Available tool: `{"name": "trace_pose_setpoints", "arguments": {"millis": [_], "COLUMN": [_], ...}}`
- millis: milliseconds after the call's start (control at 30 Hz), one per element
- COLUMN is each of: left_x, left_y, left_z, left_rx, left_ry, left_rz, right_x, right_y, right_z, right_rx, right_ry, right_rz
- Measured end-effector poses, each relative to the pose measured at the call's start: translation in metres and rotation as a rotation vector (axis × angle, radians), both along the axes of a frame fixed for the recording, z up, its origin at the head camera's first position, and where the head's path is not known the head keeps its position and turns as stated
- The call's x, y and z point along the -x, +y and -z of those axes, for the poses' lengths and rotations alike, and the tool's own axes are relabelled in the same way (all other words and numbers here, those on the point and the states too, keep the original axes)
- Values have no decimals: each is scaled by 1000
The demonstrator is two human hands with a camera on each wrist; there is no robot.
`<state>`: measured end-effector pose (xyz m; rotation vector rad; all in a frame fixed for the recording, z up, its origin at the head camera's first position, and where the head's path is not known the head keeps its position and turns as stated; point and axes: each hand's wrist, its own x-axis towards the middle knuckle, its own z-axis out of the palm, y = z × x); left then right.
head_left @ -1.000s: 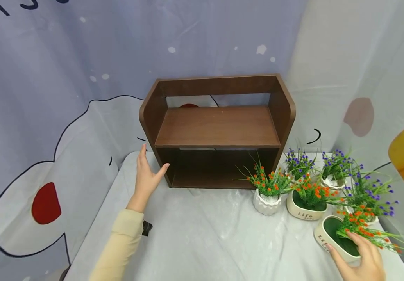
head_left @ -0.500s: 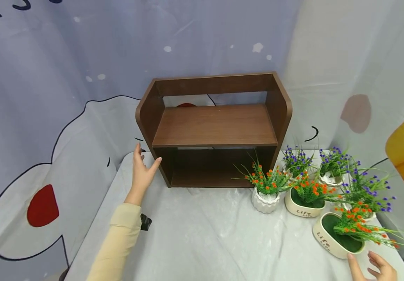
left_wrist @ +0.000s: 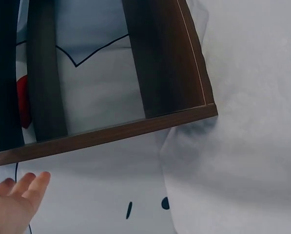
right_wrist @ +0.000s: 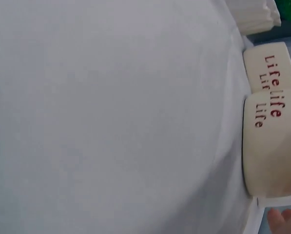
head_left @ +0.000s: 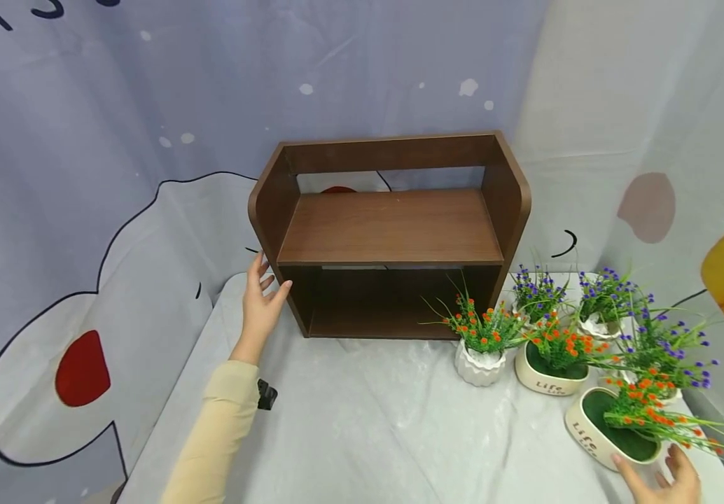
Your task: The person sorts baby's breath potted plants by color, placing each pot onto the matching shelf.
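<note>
My left hand point(head_left: 261, 311) is beside the left side panel of a brown two-tier wooden shelf point(head_left: 393, 227), thumb spread from the fingers. In the left wrist view its fingers point(left_wrist: 35, 190) lie just outside the panel's edge. At the lower right, my right hand point(head_left: 661, 483) is at the near end of a cream oval flowerpot point(head_left: 592, 437) marked "Life", which has orange flowers point(head_left: 645, 406). The thumb overlaps the pot's front wall, and the fingers are just past its end. In the right wrist view the fingertips point(right_wrist: 277, 219) show below the pot.
Left of the oval pot are a second "Life" pot point(head_left: 547, 381) and a white fluted pot point(head_left: 480, 365), both with orange flowers. Purple-flowered pots point(head_left: 598, 325) stand behind. A white cloth point(head_left: 387, 420) covers the table; a printed curtain point(head_left: 393, 70) hangs behind.
My right hand drew back from over the oval pot toward me, then came in again at its near end. The left hand moved closer to the shelf's side panel.
</note>
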<state>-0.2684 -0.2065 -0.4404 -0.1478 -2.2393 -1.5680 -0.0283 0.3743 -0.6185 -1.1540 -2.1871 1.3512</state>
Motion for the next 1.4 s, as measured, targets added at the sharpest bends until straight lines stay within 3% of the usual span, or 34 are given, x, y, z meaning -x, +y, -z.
{"name": "trace_pose_setpoints", "arguments": {"millis": [167, 500, 633, 767, 900, 1000, 1100, 1200, 1300, 1400], "left_x": [2, 1, 6, 8, 7, -1, -8, -4, -3, -10], "left_y": [2, 5, 2, 1, 3, 7, 11, 9, 8, 12], "left_z": [-4, -19, -17, -17, -22, -33, -44, -42, -43, -53], "left_rx": [7, 10, 2, -4, -8, -11, -10, 5, -6, -19], "left_ry": [-12, -4, 15, 39, 35, 20, 19, 42, 75, 100], "left_rz": [4, 9, 14, 26, 35, 43, 37, 0, -26, -37], "right_x": [4, 2, 3, 7, 8, 6, 3, 0, -4, -8], "right_y": [5, 9, 10, 10, 14, 14, 12, 9, 8, 8], "right_z": [-12, -21, -21, -24, -26, -28, -31, -38, -44, -48], "right_rx": [55, 40, 74, 75, -8, -51, -18, 35, 8, -31], "right_ry": [9, 96, 62, -45, -89, -93, -103, -131, -128, -117], "right_rz": [-144, -279, -243, -182, -249, -290, -256, -216, -247, -316]}}
